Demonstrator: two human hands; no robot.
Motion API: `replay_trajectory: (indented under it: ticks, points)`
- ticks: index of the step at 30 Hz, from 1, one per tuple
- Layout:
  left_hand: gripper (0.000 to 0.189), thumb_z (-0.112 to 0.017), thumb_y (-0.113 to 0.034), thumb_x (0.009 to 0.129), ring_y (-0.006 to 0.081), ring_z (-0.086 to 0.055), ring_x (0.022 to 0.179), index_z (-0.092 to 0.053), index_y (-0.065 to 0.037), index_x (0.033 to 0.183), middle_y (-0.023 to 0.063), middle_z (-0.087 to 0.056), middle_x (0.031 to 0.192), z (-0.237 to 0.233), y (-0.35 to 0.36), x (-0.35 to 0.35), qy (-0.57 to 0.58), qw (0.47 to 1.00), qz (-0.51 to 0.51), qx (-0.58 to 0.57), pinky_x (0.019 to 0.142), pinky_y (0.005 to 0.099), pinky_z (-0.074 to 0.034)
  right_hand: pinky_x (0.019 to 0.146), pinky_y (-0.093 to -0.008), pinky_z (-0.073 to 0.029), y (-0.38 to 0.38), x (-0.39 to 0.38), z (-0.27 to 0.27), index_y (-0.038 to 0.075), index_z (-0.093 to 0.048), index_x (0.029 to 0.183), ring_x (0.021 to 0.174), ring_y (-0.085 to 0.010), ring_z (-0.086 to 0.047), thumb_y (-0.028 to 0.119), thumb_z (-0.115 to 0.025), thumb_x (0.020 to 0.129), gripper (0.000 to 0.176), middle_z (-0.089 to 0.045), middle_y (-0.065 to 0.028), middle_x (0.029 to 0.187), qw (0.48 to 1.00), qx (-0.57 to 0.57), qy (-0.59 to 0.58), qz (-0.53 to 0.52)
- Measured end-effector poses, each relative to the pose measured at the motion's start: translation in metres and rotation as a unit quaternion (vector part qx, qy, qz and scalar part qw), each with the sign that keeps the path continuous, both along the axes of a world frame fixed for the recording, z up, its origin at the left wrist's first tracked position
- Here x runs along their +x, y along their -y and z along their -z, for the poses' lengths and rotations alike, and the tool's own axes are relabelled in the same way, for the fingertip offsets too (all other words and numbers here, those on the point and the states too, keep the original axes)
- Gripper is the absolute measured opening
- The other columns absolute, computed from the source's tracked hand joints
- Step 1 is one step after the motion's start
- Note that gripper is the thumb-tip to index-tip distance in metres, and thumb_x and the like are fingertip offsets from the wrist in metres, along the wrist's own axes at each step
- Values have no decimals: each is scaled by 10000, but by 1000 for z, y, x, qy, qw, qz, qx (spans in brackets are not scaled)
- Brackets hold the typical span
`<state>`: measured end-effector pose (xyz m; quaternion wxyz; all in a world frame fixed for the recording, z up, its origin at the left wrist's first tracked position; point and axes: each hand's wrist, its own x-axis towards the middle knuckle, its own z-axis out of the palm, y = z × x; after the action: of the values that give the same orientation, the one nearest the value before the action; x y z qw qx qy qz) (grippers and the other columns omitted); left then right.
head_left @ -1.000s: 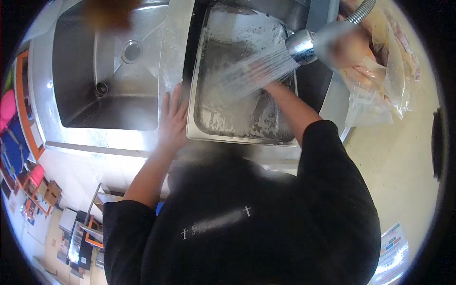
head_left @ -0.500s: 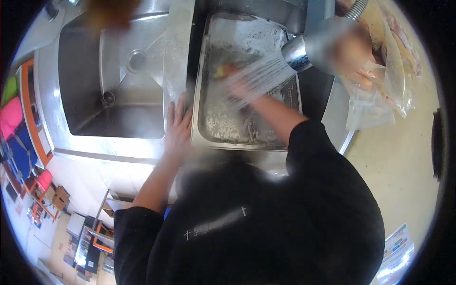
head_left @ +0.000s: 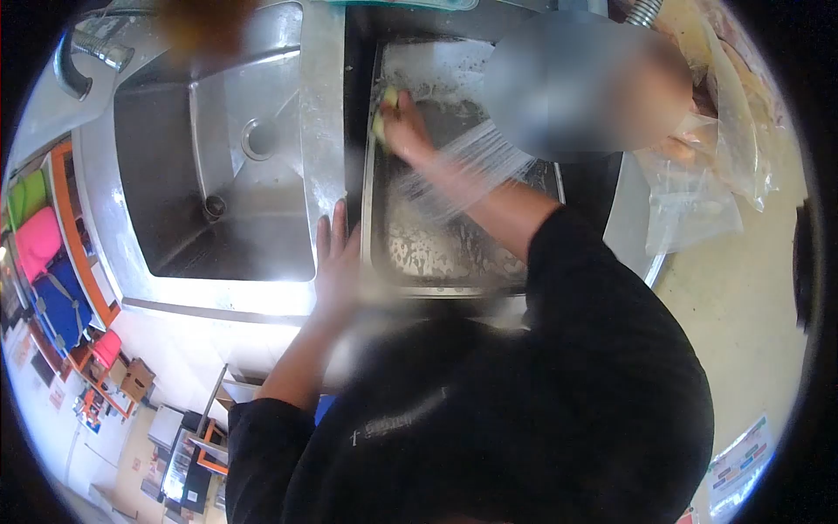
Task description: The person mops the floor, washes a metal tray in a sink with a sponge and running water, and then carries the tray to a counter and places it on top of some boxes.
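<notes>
A rectangular metal pan [head_left: 426, 293] lies in the right sink, with soapy suds and wet streaks on its bottom. My right hand [head_left: 407, 133] is inside it at the left wall towards the far corner, closed on a yellow-green sponge [head_left: 379, 128]. A fan of water [head_left: 476, 166] falls across my right forearm into the pan; a blurred patch hides the spray head. My left hand [head_left: 337, 271] is flat on the steel strip between the two sinks, beside the pan's near left corner, its fingers stretched out and holding nothing.
To the left is a second steel sink basin [head_left: 157, 175] with a drain, and a curved metal tap [head_left: 74, 70] beyond it. Clear plastic bags [head_left: 694, 205] with pale contents lie on the right. Shelving with coloured items [head_left: 39, 236] stands at far left.
My right hand has moved with the sponge from the pan's middle to its far left side. My left hand stays on the strip. The whole view has shifted slightly.
</notes>
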<state>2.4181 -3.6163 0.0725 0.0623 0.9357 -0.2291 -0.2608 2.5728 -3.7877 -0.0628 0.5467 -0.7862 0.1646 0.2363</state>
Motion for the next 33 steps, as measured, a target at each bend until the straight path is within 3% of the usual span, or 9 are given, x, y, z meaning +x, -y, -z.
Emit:
replay_trajectory:
  ticks: [6,10,12,17,21,24,25,28,33]
  points:
    - [868,-592,-622,754,375,-72,1458,-408,-108,1429,134,-346,1496,8,-2,-6,-24,995,-74,-66,1157,567,-50,866,-504,-415,4,-106,-58,-10,-436,1176,1020,-408,-548,217,-510,960,322,-528,-279,1096,977,-3,163,-137]
    - [871,-602,-619,745,367,-60,1461,-410,-112,1427,135,-350,1492,7,-2,-9,-31,994,-79,-67,1156,571,-53,869,-507,-420,9,-9,89,-12,-441,1205,1020,-448,-541,194,-535,938,350,-529,-296,1112,984,-73,158,-24]
    - [881,-602,-625,741,363,-54,1462,-404,-116,1432,134,-346,1494,1,2,0,-17,999,-29,-26,1157,570,-55,857,-482,-436,0,25,62,-12,-467,1198,992,-444,-543,192,-551,925,351,-546,-258,1103,975,-121,184,35]
    - [921,-604,-641,726,364,-60,1460,-377,-115,1447,133,-330,1499,7,-3,0,4,1000,1,-15,1163,565,-50,865,-464,-447,28,4,8,-11,-565,1115,1009,-432,-536,225,-557,923,305,-554,-232,1119,891,-51,410,-190]
    - [925,-603,-646,716,367,-68,1458,-388,-110,1439,130,-327,1498,9,-6,-3,9,1000,-7,-24,1168,558,-52,882,-449,-458,17,63,74,32,-631,1098,1044,-432,-534,232,-563,915,280,-560,-212,1140,921,-204,307,-122]
    - [898,-589,-642,733,368,-68,1458,-404,-106,1429,120,-320,1505,-5,-2,3,16,999,5,-31,1171,554,-51,907,-455,-450,9,82,98,46,-625,1136,1079,-437,-526,219,-551,920,287,-556,-213,1187,978,-83,134,-135]
    - [886,-583,-638,740,370,-71,1458,-408,-105,1425,118,-320,1504,-5,-2,3,23,999,9,-31,1170,556,-52,929,-469,-438,7,67,100,43,-623,1146,1088,-445,-521,201,-533,931,281,-549,-218,1212,951,-123,236,-159]
    - [792,-565,-552,782,367,-92,1457,-425,-86,1407,116,-356,1475,-10,-1,3,36,998,0,-61,1165,565,-80,1013,-482,-387,8,-12,-26,18,-594,1194,1193,-444,-473,188,-488,972,299,-500,-230,1311,914,-91,249,-306]
    - [662,-552,-418,833,347,-146,1455,-450,-48,1373,113,-444,1399,-12,0,5,54,992,-29,-112,1152,579,-137,1066,-430,-336,-5,-102,-70,53,-467,1345,1332,-354,-384,265,-444,1001,405,-454,-190,1391,971,79,213,-76]
